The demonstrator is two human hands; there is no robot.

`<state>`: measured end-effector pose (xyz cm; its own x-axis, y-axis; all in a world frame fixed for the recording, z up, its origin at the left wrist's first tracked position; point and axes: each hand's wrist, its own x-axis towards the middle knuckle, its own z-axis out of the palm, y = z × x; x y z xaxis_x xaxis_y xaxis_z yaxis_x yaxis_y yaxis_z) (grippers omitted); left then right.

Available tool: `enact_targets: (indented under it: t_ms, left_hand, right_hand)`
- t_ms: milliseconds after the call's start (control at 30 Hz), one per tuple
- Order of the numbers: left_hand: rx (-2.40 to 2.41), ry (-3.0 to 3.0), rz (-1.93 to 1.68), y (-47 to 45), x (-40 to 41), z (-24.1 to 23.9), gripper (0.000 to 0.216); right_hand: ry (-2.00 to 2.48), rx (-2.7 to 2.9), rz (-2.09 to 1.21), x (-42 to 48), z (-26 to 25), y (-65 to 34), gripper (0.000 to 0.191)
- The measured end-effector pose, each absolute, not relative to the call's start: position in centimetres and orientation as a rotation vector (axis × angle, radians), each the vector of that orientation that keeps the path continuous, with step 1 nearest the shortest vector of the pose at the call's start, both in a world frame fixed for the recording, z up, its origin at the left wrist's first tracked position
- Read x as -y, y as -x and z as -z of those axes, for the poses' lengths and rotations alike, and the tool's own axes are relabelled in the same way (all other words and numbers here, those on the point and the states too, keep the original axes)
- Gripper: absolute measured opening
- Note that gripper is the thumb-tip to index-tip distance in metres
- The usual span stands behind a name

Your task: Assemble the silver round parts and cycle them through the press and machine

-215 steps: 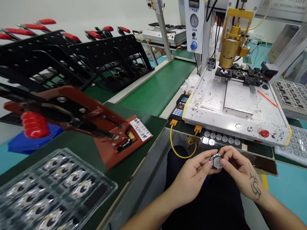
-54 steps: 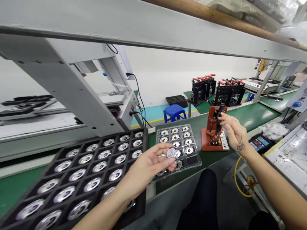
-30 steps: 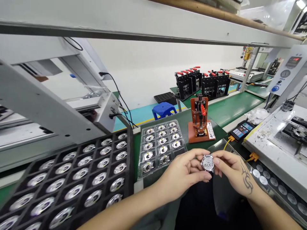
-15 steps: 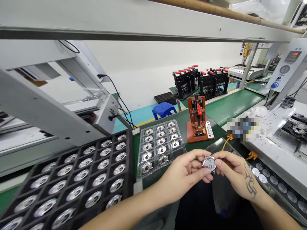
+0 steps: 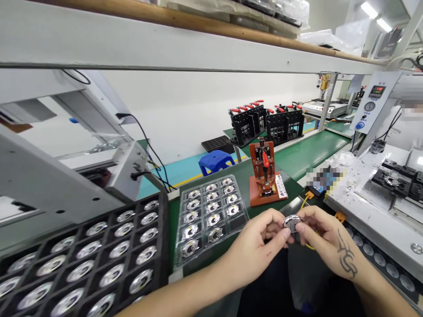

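Note:
A round silver watch case (image 5: 292,223) is pinched between both of my hands above my lap, its back turned partly up and tilted. My left hand (image 5: 264,240) grips its left edge with thumb and fingers. On the right edge, the thumb and fingers of my right hand (image 5: 319,231) are closed. To the left lies a clear plastic tray (image 5: 176,259) of similar silver cases with yellow marks. Beyond my hands stands a brown toggle-clamp fixture (image 5: 264,176) with a red handle.
A large black foam tray (image 5: 164,246) of silver rings fills the lower left. White press equipment (image 5: 373,207) stands at the right, with silver discs (image 5: 380,259) beneath its edge. Black clamp fixtures (image 5: 284,125) and a blue stool (image 5: 215,162) are farther back. A grey beam (image 5: 165,53) crosses overhead.
The watch case has tilted in my fingers, so its engraved back shows less squarely. Both hands still hold it. The camera view has shifted, moving the surroundings left and down.

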<state>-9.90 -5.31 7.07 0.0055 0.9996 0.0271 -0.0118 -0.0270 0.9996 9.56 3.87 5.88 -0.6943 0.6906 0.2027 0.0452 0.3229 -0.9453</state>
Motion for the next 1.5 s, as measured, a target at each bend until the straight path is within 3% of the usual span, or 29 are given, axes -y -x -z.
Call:
enact_targets:
  t_ms: [133,500,1500]
  left_hand:
    - [-1.185,-1.198,-1.183,9.7,5.0,-7.6,0.040]
    - [-1.045,-1.066,-1.203,9.3,4.6,-8.8,0.040]
    - [-1.098,-1.188,-1.210,9.4,5.2,-8.8,0.041]
  right_hand:
    - [0.603,2.087,-1.234,-4.3,-7.0,-10.1,0.021]
    - [0.687,1.810,-1.457,-3.4,-7.1,-10.7,0.025]
    - [0.604,1.879,-1.314,-3.2,-7.4,-11.1,0.017]
